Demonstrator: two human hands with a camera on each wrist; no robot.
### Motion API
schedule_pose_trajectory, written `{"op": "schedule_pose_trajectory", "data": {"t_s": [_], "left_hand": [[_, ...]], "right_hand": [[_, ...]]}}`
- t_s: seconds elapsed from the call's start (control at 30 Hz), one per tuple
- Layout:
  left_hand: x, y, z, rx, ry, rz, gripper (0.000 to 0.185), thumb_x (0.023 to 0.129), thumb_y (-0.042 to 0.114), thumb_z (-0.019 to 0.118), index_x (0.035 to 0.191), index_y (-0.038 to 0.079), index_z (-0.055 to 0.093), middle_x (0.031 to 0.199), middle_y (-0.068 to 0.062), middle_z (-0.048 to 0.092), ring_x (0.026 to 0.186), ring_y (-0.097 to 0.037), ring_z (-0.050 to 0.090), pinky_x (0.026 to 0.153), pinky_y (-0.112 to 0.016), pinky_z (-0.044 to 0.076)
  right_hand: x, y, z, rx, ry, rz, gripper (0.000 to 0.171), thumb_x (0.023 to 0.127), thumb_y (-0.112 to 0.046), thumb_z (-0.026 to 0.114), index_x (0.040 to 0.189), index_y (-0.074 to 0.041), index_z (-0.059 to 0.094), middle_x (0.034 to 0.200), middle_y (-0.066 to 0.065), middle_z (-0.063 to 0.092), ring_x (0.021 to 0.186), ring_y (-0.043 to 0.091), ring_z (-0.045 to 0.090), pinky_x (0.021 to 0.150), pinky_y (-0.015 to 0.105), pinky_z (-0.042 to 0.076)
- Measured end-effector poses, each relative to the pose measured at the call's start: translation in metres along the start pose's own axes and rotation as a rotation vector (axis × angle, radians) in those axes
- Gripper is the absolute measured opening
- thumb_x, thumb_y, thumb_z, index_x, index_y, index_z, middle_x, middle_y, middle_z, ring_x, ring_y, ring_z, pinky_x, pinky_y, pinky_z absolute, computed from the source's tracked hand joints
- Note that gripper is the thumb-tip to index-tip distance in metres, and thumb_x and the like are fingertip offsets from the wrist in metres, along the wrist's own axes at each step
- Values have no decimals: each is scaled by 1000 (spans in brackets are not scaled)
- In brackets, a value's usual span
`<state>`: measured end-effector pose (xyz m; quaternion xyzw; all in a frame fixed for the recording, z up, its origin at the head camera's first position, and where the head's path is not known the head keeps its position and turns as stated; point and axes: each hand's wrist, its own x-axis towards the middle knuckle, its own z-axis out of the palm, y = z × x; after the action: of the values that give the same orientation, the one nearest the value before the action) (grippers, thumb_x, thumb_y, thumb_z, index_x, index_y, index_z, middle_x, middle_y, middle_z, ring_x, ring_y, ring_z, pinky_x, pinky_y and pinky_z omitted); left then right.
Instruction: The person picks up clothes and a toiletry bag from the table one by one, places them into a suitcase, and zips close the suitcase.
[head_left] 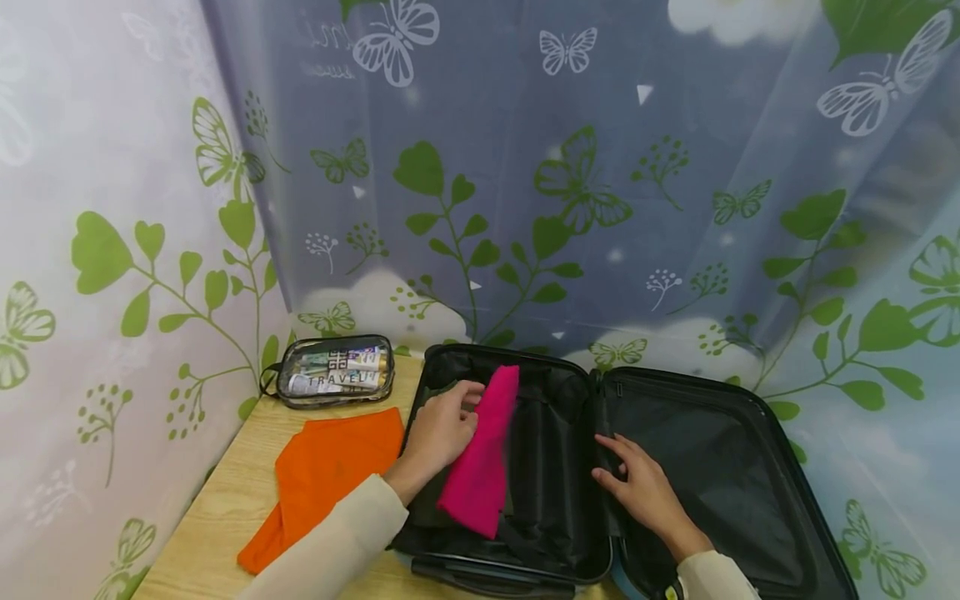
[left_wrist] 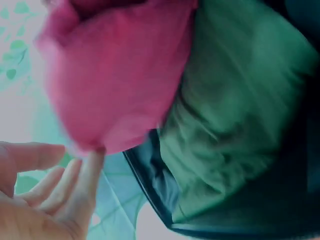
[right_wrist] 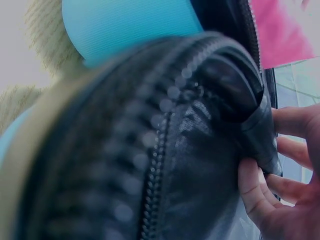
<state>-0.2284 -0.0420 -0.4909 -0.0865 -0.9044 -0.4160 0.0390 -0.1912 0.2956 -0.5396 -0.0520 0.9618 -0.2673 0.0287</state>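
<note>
left hand: lies inside the left half of the open suitcase, fingers fairly straight and spread, resting against the near-left edge of the pink cloth. not clamped on it as far as the head view shows; in the left wrist view the fingers are loose and apart just under the cloth.

pink cloth: folded into a long strip, directly to the right of the left hand and touching it. long axis runs away from the person, from the near rim of the case toward the far rim, slightly tilted. it lies on the black lining, over the left compartment.

right hand: on the middle hinge of the suitcase, well to the right of the pink cloth and apart from it. fingers stretched forward and slightly spread in the head view; in the right wrist view the fingertips press on the black lining by the zip. whether they pinch the lining, i cannot tell.

nearer hand to the cloth: the left.

orange cloth: flat on the wooden table, left of the left forearm, outside the case.

clear pouch: beyond the orange cloth, at the far left, lettered "travel", small items inside.

leaf and butterfly curtain: behind everything.
</note>
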Motion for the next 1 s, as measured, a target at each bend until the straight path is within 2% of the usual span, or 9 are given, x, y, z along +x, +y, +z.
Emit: {"op": "schedule_pose_trajectory", "data": {"t_s": [0.17,0.3,0.47,0.67,0.83,1.0], "left_hand": [[1,-9,-12,101,38,3,40,102,7,72,140,17,71,137,-7,74,122,-33,68,97,-53,59],[1,-19,-20,129,18,1,36,101,5,72,135,16,75,134,-10,73,120,-36,65,95,-53,59],[-2,-38,-29,153,36,20,30,100,3,71,129,11,77,130,-14,75,121,-39,66,102,-55,57],[-5,-57,-39,155,10,-41,31,102,5,71,131,12,76,139,-14,73,131,-40,63,105,-58,56],[-9,-74,-45,172,-12,-76,32,101,6,72,132,13,77,143,-15,71,139,-42,60,102,-59,57],[-14,-87,-50,195,-23,-108,33,101,9,73,133,14,76,144,-15,69,136,-42,60,97,-59,58]], "right_hand": [[-1,-1,-2,0,0,3,58,104,-29,77,157,-11,59,164,35,45,93,18,60,90,52,54],[-2,-2,-2,3,-9,13,59,104,-30,76,157,-11,59,165,35,44,94,18,60,90,52,54],[-1,-3,-1,5,-11,13,58,105,-29,76,157,-11,59,165,34,45,94,18,60,91,52,54],[-1,-2,-2,-4,-2,8,58,104,-29,77,157,-12,59,164,34,45,92,17,58,90,49,52],[-2,-3,-1,-1,-5,12,58,104,-28,77,157,-12,59,165,34,45,92,17,58,89,49,52],[-1,-2,0,-10,4,4,58,104,-27,77,157,-11,59,164,35,45,90,16,57,89,48,51]]}}
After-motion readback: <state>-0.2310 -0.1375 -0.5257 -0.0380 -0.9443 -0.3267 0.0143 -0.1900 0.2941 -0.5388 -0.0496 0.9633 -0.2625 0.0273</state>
